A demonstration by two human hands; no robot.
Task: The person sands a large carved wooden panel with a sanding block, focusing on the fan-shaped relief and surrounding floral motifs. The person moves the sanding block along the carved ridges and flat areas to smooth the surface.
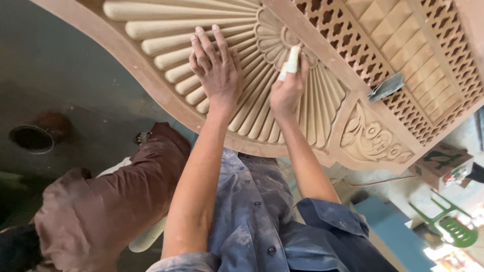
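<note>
A large carved wooden panel (151, 75) with a fluted fan pattern, a scroll carving and lattice work fills the top of the head view. My left hand (217, 68) lies flat on the fan's ribs, fingers apart. My right hand (287, 88) grips a small pale roll, likely sandpaper (291, 59), with its tip pressed into the fan's ribs near the central rosette. My forearms reach up from a dusty blue shirt.
A grey flat scraper (387, 86) lies on the lattice at the right. My knee in brown trousers (101, 201) is at the lower left. A round dark pot (33, 138) sits on the floor. A cardboard box (441, 161) and green chair (454, 226) are at the right.
</note>
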